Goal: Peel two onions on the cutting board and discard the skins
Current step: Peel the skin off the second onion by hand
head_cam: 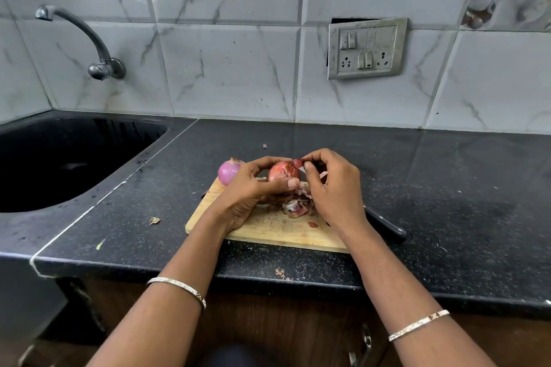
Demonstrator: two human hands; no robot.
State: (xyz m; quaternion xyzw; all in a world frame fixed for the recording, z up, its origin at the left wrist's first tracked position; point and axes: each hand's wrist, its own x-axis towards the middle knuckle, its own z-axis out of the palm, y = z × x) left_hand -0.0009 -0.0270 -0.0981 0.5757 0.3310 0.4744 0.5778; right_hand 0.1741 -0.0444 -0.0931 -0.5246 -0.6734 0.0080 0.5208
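My left hand (253, 185) grips a reddish onion (281, 172) with dry skin on it, held just above the wooden cutting board (268, 229). My right hand (331, 185) pinches a strip of onion skin (298, 162) at the onion's top right. A pile of loose skins (298, 205) lies on the board under my hands. A second onion (229, 171), smooth and purple, sits at the board's far left corner, partly hidden by my left hand.
A black-handled knife (387, 228) lies at the board's right edge, its blade hidden under my right wrist. A dark sink (59, 164) with a wall tap (89, 48) is to the left. Skin scraps (154, 220) dot the black counter (447, 188).
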